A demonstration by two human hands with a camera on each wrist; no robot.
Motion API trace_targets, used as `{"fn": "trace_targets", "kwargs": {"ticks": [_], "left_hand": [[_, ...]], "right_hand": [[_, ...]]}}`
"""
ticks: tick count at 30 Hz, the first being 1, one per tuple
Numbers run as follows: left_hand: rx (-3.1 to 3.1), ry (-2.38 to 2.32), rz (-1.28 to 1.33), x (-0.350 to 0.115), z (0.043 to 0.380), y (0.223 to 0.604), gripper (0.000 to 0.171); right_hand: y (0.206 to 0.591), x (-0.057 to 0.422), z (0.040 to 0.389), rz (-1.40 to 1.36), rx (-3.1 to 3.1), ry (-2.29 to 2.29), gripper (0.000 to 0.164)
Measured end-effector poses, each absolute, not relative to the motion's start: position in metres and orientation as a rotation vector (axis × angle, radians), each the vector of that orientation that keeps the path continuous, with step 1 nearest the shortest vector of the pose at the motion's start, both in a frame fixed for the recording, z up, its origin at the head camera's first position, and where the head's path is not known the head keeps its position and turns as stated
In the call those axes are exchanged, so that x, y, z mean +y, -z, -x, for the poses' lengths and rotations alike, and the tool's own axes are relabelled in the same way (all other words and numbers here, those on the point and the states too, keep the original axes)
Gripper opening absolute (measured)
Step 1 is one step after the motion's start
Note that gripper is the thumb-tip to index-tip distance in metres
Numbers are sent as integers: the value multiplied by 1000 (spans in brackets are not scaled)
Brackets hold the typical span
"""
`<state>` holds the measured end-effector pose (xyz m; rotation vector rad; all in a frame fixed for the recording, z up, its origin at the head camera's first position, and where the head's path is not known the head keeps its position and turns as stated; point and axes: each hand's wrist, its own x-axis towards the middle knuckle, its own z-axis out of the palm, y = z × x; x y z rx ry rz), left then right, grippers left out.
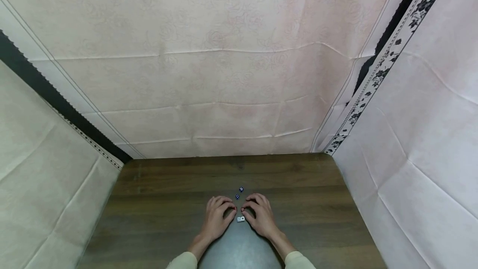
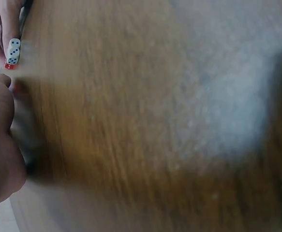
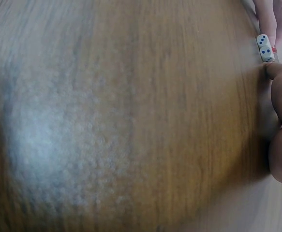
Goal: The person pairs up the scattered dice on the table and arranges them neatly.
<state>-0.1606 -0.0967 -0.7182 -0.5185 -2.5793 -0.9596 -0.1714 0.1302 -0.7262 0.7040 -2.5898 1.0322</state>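
Note:
Over the front middle of the wooden table, my left hand (image 1: 215, 218) and right hand (image 1: 263, 216) face each other with a narrow gap between them. Thumb and index finger of the left hand pinch a small red die (image 3: 274, 50), mostly covered by the fingertips. The right hand pinches another red die (image 1: 242, 209) the same way. Just in front of me, two white dice (image 1: 240, 219) with blue pips sit side by side between the thumbs. Two dark blue dice (image 1: 241, 189) lie beyond the fingertips, slightly apart from each other.
The wooden table (image 1: 168, 182) has rounded far corners. Pale patterned cloth (image 1: 224, 94) hangs behind it, with more cloth (image 1: 429, 136) along the right and left sides. A bright glare (image 1: 239, 248) lies on the tabletop between the forearms.

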Motion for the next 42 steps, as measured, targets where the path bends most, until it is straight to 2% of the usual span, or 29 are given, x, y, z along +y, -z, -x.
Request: {"fn": "trace_targets", "kwargs": {"ticks": [42], "left_hand": [[-2615,1032,490,-88,163,731,12]], "right_hand": [[722,130,172,-711,-2621,-1096,11]]}}
